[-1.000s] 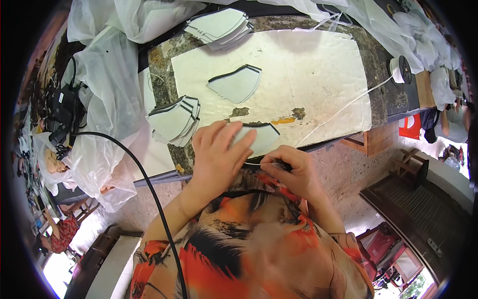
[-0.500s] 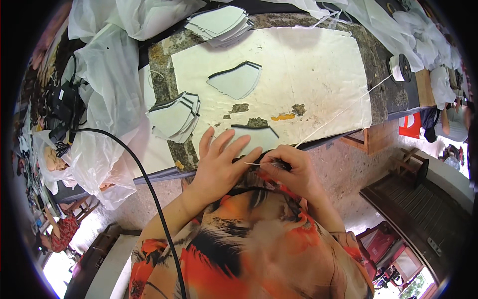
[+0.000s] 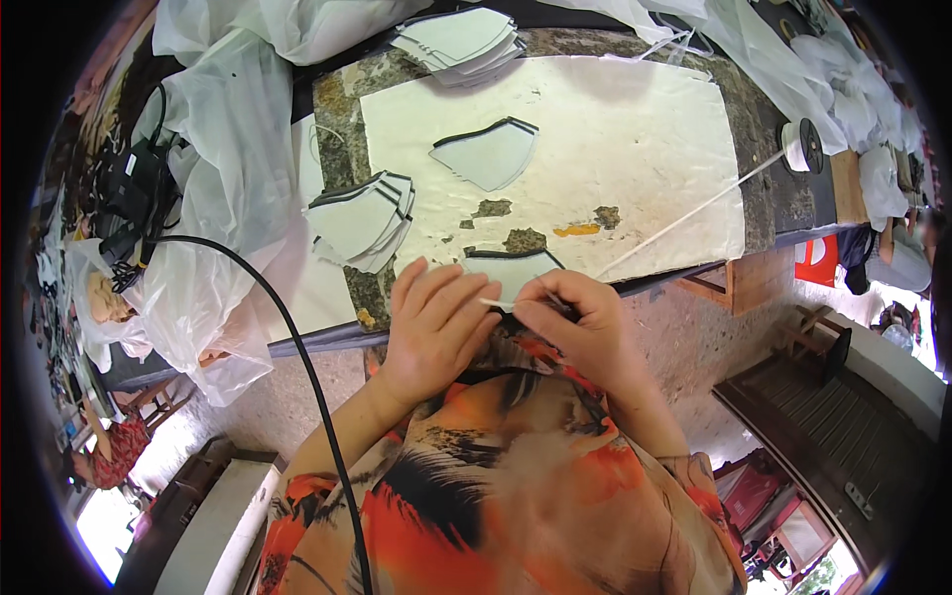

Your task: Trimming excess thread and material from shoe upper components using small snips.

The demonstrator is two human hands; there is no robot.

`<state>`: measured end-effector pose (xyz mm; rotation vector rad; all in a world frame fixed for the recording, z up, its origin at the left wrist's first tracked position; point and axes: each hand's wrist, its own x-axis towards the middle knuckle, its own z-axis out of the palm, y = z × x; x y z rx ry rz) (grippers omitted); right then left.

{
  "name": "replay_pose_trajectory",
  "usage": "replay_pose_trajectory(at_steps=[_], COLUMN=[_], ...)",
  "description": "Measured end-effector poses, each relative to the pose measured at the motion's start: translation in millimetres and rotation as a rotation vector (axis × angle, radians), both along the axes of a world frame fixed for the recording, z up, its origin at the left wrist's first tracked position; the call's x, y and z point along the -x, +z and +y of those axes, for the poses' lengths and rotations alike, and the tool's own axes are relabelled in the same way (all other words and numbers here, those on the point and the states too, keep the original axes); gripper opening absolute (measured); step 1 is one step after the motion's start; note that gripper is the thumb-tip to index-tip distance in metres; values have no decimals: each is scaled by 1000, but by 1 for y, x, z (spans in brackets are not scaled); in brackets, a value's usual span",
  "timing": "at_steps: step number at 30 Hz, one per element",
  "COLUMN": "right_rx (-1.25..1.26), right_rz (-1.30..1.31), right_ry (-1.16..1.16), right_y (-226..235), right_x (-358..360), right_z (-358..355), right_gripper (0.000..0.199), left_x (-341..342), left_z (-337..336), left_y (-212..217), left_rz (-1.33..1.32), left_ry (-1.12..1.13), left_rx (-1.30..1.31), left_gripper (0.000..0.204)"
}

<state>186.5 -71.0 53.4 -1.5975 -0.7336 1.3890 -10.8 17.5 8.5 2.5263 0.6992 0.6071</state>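
A pale fabric piece with a dark edge [image 3: 511, 266] lies at the table's near edge, partly under my hands. My left hand [image 3: 434, 325] lies over the left of it, fingers stretched out and holding nothing. My right hand [image 3: 573, 322] pinches a narrow white strip [image 3: 684, 217] between thumb and fingers. Its short end sticks out toward my left fingertips. From my right hand the strip runs taut to a white spool with black flanges [image 3: 799, 146] at the far right. Another such piece [image 3: 488, 157] lies singly farther off.
Stacks of similar pieces lie at the left [image 3: 365, 223] and the far edge [image 3: 461, 45]. A worn white sheet [image 3: 635, 129] covers the board. Clear plastic bags [image 3: 233, 149] crowd the left, and a black cable [image 3: 288, 342] crosses in front of my left forearm.
The fingers of my left hand have drawn closer together. More of the strip's end shows beside my right fingertips. The whole table has shifted slightly rightward in view.
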Motion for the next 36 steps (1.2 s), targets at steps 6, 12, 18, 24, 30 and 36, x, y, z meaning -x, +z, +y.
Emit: replay_pose_trajectory(at_steps=[6,12,18,24,30,36], right_rx=[-258,-3,-29,-15,-53,-79], right_rz=[-131,-398,-477,-513,-593,-636], right_ry=[198,123,84,66,66,77], right_y=[5,-18,-22,-21,-24,-25], right_x=[20,13,16,19,23,24], right_z=[26,42,44,45,43,42], right_gripper=[11,22,17,16,15,15], left_x=[11,7,6,6,7,6], left_z=[2,0,0,1,0,-3], left_y=[-6,-5,-4,-5,-7,-7], left_rz=[-16,18,10,3,1,-4], left_ry=[-38,-2,1,-5,-11,62], left_rx=[20,-13,7,-8,-11,-30], left_gripper=[34,33,36,38,38,35])
